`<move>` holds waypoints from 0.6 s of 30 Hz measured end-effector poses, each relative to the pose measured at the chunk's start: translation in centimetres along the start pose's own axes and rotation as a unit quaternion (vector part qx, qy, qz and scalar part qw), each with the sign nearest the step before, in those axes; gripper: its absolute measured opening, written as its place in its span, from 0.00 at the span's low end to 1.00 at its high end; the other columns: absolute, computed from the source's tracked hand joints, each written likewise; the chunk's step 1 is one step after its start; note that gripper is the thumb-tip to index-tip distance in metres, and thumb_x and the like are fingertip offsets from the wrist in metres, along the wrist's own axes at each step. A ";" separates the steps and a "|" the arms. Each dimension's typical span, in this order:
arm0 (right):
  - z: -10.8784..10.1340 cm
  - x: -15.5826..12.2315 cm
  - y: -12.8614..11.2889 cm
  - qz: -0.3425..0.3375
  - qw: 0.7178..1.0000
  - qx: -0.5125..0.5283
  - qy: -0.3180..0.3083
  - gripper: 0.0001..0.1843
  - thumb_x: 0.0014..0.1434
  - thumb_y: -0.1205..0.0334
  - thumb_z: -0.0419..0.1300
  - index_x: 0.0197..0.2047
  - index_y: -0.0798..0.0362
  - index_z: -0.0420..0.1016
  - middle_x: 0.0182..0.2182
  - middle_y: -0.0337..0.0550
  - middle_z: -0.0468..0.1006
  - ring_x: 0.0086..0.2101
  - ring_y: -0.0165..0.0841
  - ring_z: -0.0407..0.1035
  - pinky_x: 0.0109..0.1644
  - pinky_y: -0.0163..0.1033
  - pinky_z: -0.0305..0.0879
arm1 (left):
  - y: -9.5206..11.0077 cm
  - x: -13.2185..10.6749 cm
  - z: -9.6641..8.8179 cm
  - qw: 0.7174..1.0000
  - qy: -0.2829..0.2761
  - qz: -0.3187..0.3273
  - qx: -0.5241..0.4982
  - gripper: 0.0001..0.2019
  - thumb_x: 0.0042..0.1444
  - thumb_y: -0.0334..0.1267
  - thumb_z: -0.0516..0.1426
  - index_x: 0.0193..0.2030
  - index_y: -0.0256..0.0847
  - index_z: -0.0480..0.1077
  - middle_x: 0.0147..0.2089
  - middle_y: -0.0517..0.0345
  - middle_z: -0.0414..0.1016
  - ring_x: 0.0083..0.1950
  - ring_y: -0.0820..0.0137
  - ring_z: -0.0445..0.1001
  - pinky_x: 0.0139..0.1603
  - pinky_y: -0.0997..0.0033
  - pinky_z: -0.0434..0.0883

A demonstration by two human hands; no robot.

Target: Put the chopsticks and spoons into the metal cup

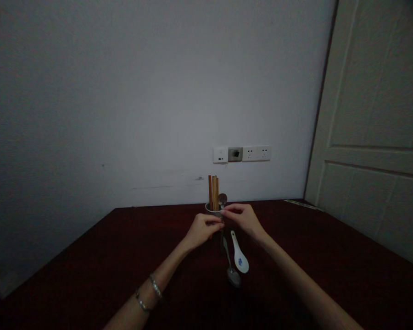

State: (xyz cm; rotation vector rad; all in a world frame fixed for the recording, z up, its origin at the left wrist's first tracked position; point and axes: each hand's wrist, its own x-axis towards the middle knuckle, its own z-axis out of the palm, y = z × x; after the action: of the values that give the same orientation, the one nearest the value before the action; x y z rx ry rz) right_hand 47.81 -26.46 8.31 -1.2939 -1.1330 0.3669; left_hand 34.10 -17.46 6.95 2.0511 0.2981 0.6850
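A metal spoon (pixel 222 199) stands bowl-up in front of or beside the rim of a cup (pixel 209 210) that holds several wooden chopsticks (pixel 214 192). My right hand (pixel 242 217) pinches this spoon just below its bowl. Lower down, my left hand (pixel 201 228) has its thumb and fingers closed on what looks like the same spoon's handle, in front of the cup. Whether the handle touches the cup is hidden by my fingers. Nearer to me on the table lie a white ceramic spoon (pixel 240 259) with a blue mark and another metal spoon (pixel 233 277).
The dark red table (pixel 151 224) reaches back to a pale wall (pixel 151 114). Low on the wall are socket plates (pixel 256 153). A panelled door (pixel 375 114) stands at the right, and a thin flat strip (pixel 301 204) lies near the table's far right corner.
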 end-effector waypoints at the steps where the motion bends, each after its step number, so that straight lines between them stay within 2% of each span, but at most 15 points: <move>1: 0.0 0.0 0.0 0.002 1.000 -0.003 -0.002 0.15 0.40 0.55 0.64 0.26 0.59 0.77 0.24 0.45 0.77 0.25 0.31 0.68 0.29 0.35 0.62 | -0.1 0.0 0.0 1.000 -0.001 -0.005 0.002 0.13 0.47 0.42 0.57 0.30 0.31 0.74 0.24 0.57 0.71 0.19 0.81 0.59 0.19 0.79 0.56; 6: 0.0 0.0 0.3 0.021 0.999 -0.025 -0.014 0.14 0.40 0.55 0.64 0.25 0.59 0.77 0.23 0.45 0.77 0.24 0.31 0.68 0.28 0.34 0.61 | -1.2 0.3 0.1 0.999 -0.029 -0.029 -0.024 0.15 0.46 0.43 0.58 0.34 0.32 0.74 0.26 0.56 0.72 0.17 0.81 0.60 0.18 0.79 0.57; 9: -0.1 0.7 0.4 0.027 0.999 -0.035 -0.005 0.14 0.40 0.55 0.64 0.24 0.59 0.77 0.23 0.46 0.77 0.25 0.32 0.69 0.30 0.35 0.62 | -1.8 0.7 -0.4 0.998 -0.039 -0.034 -0.035 0.16 0.45 0.44 0.58 0.33 0.32 0.74 0.26 0.55 0.73 0.18 0.80 0.61 0.19 0.78 0.59; 11: -0.3 1.6 0.1 0.025 0.999 -0.037 0.012 0.13 0.39 0.55 0.64 0.25 0.58 0.78 0.25 0.46 0.78 0.27 0.33 0.69 0.32 0.35 0.63 | -2.4 1.0 -1.1 0.998 -0.018 -0.036 -0.043 0.16 0.46 0.45 0.58 0.32 0.32 0.74 0.26 0.55 0.73 0.19 0.79 0.63 0.20 0.78 0.61; 13: -0.6 2.9 -0.4 0.018 0.998 -0.044 0.032 0.14 0.38 0.56 0.64 0.25 0.58 0.78 0.25 0.46 0.78 0.27 0.32 0.69 0.32 0.35 0.63 | -3.3 1.4 -1.9 0.997 0.029 -0.044 -0.055 0.16 0.46 0.46 0.57 0.31 0.32 0.73 0.25 0.54 0.73 0.20 0.78 0.64 0.20 0.79 0.61; 15: -0.9 4.6 -1.2 0.014 0.997 -0.065 0.044 0.14 0.39 0.55 0.64 0.26 0.59 0.78 0.24 0.45 0.78 0.25 0.30 0.68 0.28 0.33 0.61 | -4.8 1.8 -2.8 0.993 0.073 -0.063 -0.066 0.17 0.46 0.47 0.57 0.29 0.31 0.73 0.24 0.55 0.72 0.20 0.78 0.64 0.19 0.79 0.61; 18: -1.2 7.6 -2.2 0.023 0.993 -0.110 0.043 0.15 0.40 0.56 0.63 0.29 0.60 0.78 0.22 0.44 0.76 0.20 0.25 0.62 0.20 0.30 0.55 | -7.6 2.1 -4.0 0.985 0.111 -0.105 -0.084 0.18 0.47 0.49 0.56 0.27 0.32 0.71 0.22 0.56 0.71 0.18 0.79 0.63 0.18 0.80 0.61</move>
State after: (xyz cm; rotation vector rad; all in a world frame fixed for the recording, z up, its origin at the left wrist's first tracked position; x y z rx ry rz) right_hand 51.48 -21.98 13.85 -1.5160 -1.0944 0.2211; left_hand 33.95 -9.58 3.00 1.7551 0.5573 0.7818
